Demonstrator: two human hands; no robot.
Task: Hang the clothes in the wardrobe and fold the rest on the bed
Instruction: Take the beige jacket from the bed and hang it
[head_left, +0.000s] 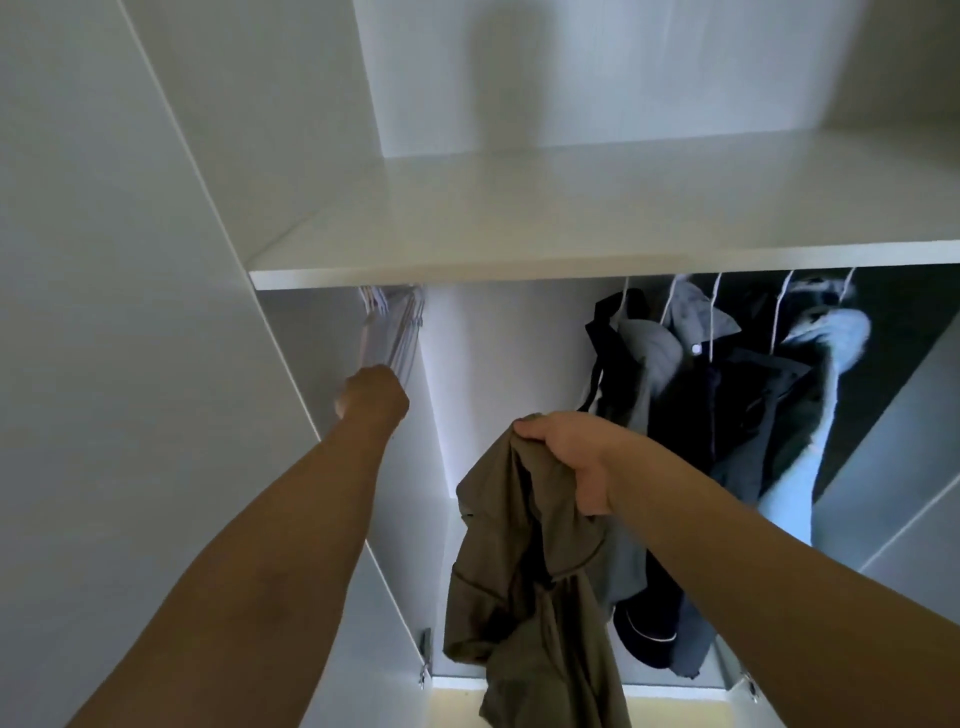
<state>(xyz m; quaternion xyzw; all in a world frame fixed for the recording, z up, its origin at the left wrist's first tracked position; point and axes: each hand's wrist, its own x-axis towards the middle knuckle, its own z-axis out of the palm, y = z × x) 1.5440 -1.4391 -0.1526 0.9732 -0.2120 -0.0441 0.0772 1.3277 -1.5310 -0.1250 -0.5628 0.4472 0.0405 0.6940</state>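
Olive-brown garment (524, 566) hangs from my right hand (574, 457) in front of the open wardrobe (130, 260). My fingers (530, 426) are curled over its bunched top edge and my thumb (592, 491) is under it, so the cloth is gripped there and the rest falls loose below my wrist. My left hand (374, 392) reaches up to the bunch of white empty hangers (395, 327) at the left end, under the shelf (571, 234). Its fingers are curled against the lower parts of the hangers; I cannot tell if they really grip one. To the right, near my right hand, dark and grey hung clothes (727, 415) are on white hangers.
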